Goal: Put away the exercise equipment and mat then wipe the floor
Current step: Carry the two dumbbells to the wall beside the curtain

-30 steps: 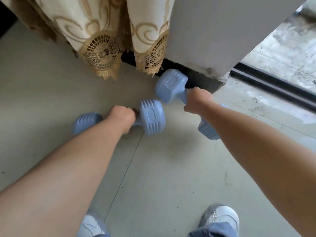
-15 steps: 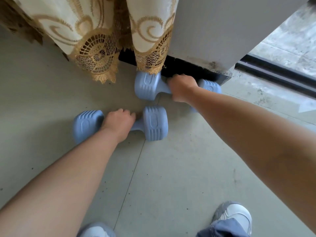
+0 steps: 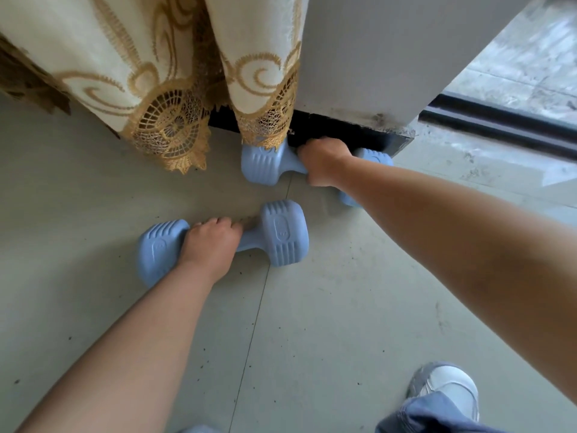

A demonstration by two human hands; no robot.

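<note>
No containers in view. Two pale blue dumbbells lie on the grey tiled floor (image 3: pixel 327 323).

Far dumbbell (image 3: pixel 265 165): lies along the dark base strip of the white wall (image 3: pixel 390 57). Its left head is just under the lace hem of the cream-and-gold curtain (image 3: pixel 150 89), touching it. Its right head is partly hidden behind the right forearm.

Near dumbbell (image 3: pixel 281 232): lies on the floor nearer the person, roughly parallel to the far one and apart from it. It crosses a tile joint.

Right hand (image 3: pixel 323 160): arm stretched forward, back of hand up, fingers curled round the far dumbbell's handle, knuckles close to the base strip.

Left hand (image 3: pixel 209 242): arm stretched forward, palm down, fingers wrapped over the near dumbbell's handle between its two heads.

White shoe (image 3: pixel 446 389) at lower right, with a blue trouser hem over it. Dark door track (image 3: pixel 499 123) at right.
</note>
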